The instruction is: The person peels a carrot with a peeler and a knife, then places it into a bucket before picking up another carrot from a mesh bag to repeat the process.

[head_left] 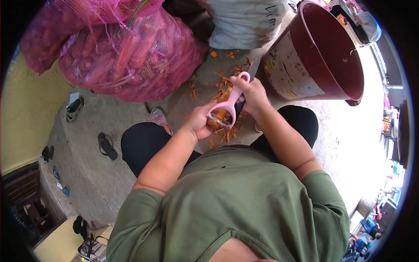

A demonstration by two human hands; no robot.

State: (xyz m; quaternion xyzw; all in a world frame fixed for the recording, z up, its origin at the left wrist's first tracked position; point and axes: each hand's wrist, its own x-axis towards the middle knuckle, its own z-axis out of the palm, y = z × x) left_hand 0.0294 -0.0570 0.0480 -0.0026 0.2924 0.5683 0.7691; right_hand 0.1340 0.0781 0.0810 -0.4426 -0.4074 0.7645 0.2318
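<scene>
In front of my lap, my right hand [254,93] is closed around a pink peeler [236,94], whose blade end points down toward my left hand. A knife [253,67] with a dark blade passes through the same hand, its tip pointing away from me. My left hand [202,119] is closed on a carrot [221,114], seen partly through the peeler's frame; the rest of it is hidden by the fingers and the peeler. Orange carrot peels [225,135] lie on the ground beneath both hands.
A large pink mesh sack of carrots [135,56] stands ahead on the left. A white sack [244,22] is straight ahead, with a dark red bucket [297,65] to its right. A black slipper [107,146] and a sandal [75,109] lie on the concrete at left.
</scene>
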